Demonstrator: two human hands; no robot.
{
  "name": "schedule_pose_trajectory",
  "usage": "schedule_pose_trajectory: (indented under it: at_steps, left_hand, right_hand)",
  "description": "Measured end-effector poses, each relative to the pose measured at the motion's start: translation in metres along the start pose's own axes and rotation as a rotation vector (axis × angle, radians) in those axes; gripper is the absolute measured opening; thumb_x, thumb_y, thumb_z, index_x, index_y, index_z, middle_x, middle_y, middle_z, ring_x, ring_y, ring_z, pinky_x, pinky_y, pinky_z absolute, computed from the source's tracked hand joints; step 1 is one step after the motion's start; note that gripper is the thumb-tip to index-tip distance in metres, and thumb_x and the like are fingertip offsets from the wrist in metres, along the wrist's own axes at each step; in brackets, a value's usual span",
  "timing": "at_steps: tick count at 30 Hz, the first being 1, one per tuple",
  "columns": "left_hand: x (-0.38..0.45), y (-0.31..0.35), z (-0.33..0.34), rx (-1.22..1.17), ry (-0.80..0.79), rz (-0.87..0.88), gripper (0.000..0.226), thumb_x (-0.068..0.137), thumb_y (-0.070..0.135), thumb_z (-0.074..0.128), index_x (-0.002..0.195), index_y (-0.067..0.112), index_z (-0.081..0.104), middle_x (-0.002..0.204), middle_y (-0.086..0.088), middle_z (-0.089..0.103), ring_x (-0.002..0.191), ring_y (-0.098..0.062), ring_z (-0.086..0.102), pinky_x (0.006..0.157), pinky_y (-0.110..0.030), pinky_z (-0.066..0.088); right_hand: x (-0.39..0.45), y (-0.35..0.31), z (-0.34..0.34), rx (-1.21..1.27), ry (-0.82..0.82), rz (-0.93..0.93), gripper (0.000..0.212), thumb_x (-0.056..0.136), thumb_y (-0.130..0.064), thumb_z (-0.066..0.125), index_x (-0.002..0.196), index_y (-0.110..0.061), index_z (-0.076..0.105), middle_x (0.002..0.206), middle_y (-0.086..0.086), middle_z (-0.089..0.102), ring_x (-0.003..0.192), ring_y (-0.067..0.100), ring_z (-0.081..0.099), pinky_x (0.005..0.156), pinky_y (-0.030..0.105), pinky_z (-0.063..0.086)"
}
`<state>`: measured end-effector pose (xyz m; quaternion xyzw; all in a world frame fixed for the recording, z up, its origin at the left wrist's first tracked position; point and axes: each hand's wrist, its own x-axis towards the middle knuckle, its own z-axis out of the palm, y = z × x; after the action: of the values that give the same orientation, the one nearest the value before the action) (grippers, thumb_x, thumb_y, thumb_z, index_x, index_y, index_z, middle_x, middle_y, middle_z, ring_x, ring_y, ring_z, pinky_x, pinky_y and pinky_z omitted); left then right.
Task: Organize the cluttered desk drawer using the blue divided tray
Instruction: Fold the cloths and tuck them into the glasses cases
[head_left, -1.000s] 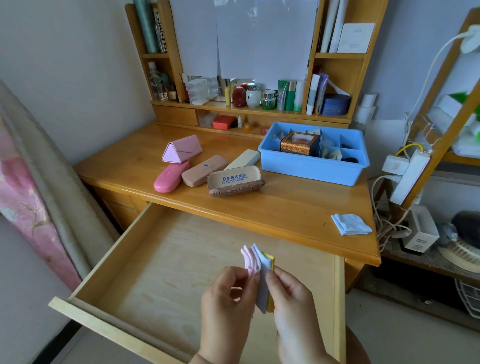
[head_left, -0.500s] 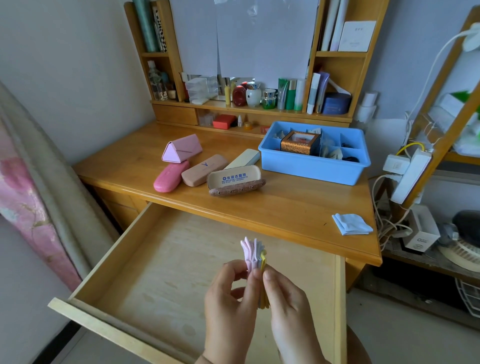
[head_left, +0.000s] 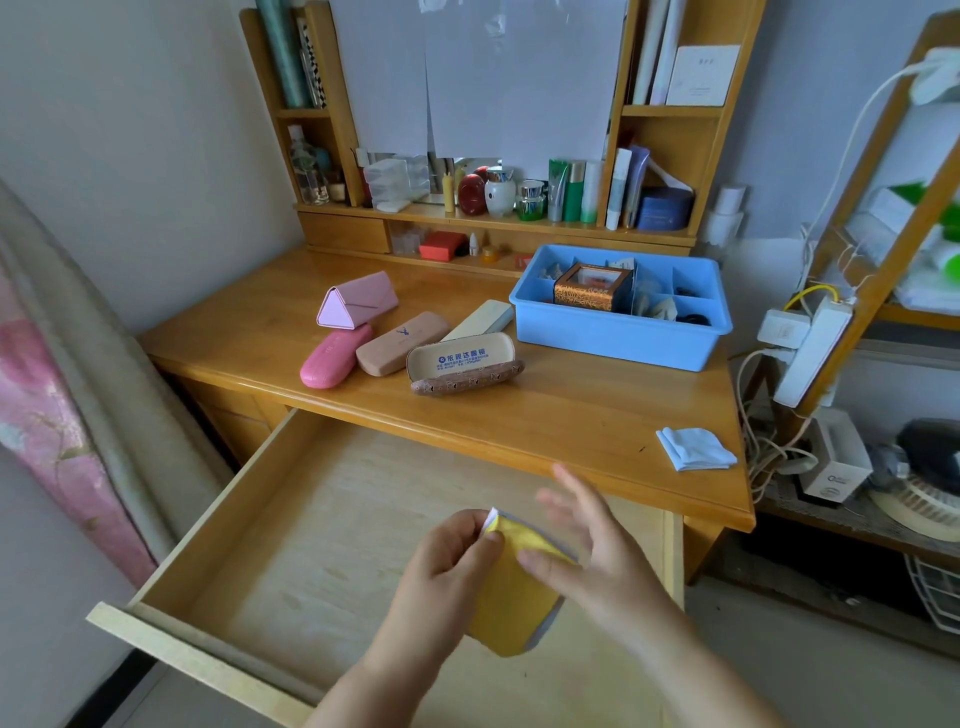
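Yellow cloth (head_left: 514, 592), folded with paler layers at its edge, pinched at the top corner by the left hand (head_left: 447, 566), thumb and fingers curled onto it. Hanging flat-side up over the pulled-out drawer (head_left: 291, 530), low and just in front of the body. Right hand (head_left: 587, 540) just beside, fingers spread and loose, thumb tip touching the cloth's face, gripping nothing. Motion blur on those fingers.

Beyond both hands, on the worktop (head_left: 545, 415): blue divided tray (head_left: 618, 338) far ahead and right of the right hand, an ornate gold-brown box (head_left: 592, 288) standing in its big compartment, small dark and pale bits in the smaller cells, too small to name. Ahead of the left hand, a cluster of glasses cases: pink triangular case (head_left: 358, 306), pink oval case (head_left: 335, 361), tan case (head_left: 400, 343), pale green case (head_left: 480, 319), and an open case with blue print (head_left: 462, 364). Off to the right of the right hand, near the worktop's corner, a folded light blue cloth (head_left: 693, 449).
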<state>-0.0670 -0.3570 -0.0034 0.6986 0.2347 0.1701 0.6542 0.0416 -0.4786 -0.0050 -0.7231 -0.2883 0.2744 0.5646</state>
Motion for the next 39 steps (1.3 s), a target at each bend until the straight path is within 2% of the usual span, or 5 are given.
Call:
schedule_pose_trajectory:
  at_steps: [4, 18, 23, 34, 39]
  left_hand:
    - [0.002, -0.008, 0.001, 0.105, 0.008, 0.011, 0.015, 0.091, 0.036, 0.056, 0.093, 0.023, 0.063, 0.071, 0.011, 0.065, 0.068, -0.006, 0.058, 0.060, -0.020, 0.045]
    - [0.034, -0.025, 0.016, -0.437, -0.196, -0.295, 0.028, 0.086, 0.020, 0.063, 0.107, 0.002, 0.066, 0.092, -0.018, 0.069, 0.074, -0.021, 0.065, 0.060, -0.028, 0.051]
    - [0.046, -0.034, 0.021, -0.459, 0.086, -0.401, 0.016, 0.094, 0.009, 0.050, 0.097, 0.001, 0.064, 0.067, -0.010, 0.063, 0.052, -0.017, 0.059, 0.045, -0.024, 0.048]
    - [0.048, -0.037, 0.022, -0.426, 0.227, -0.409, 0.016, 0.094, 0.008, 0.053, 0.100, 0.004, 0.067, 0.076, -0.014, 0.066, 0.063, -0.026, 0.062, 0.046, -0.030, 0.050]
    - [0.042, -0.031, 0.026, -0.253, 0.388, -0.230, 0.021, 0.095, 0.015, 0.052, 0.092, 0.019, 0.072, 0.073, 0.000, 0.071, 0.068, -0.011, 0.066, 0.051, -0.023, 0.051]
  right_hand:
    - [0.007, 0.004, -0.008, 0.273, -0.157, 0.210, 0.014, 0.085, -0.024, 0.067, 0.093, -0.012, 0.069, 0.078, 0.001, 0.069, 0.072, 0.011, 0.065, 0.064, 0.022, 0.051]
    - [0.032, 0.011, -0.045, 0.105, 0.005, 0.084, 0.015, 0.093, -0.019, 0.058, 0.085, -0.020, 0.070, 0.077, -0.005, 0.072, 0.075, 0.011, 0.067, 0.071, 0.025, 0.055]
    - [0.054, 0.018, -0.129, -0.514, 0.528, -0.065, 0.012, 0.089, -0.023, 0.060, 0.090, -0.033, 0.067, 0.088, -0.018, 0.066, 0.089, 0.003, 0.062, 0.069, 0.017, 0.042]
    - [0.086, 0.058, -0.162, -1.202, 0.339, -0.228, 0.009, 0.083, -0.015, 0.069, 0.082, -0.007, 0.073, 0.085, 0.003, 0.062, 0.076, 0.021, 0.056, 0.062, 0.025, 0.037]
    - [0.079, 0.031, -0.106, -0.494, 0.432, 0.003, 0.041, 0.088, -0.022, 0.062, 0.052, -0.014, 0.043, 0.051, -0.004, 0.041, 0.047, 0.011, 0.038, 0.045, 0.023, 0.022]
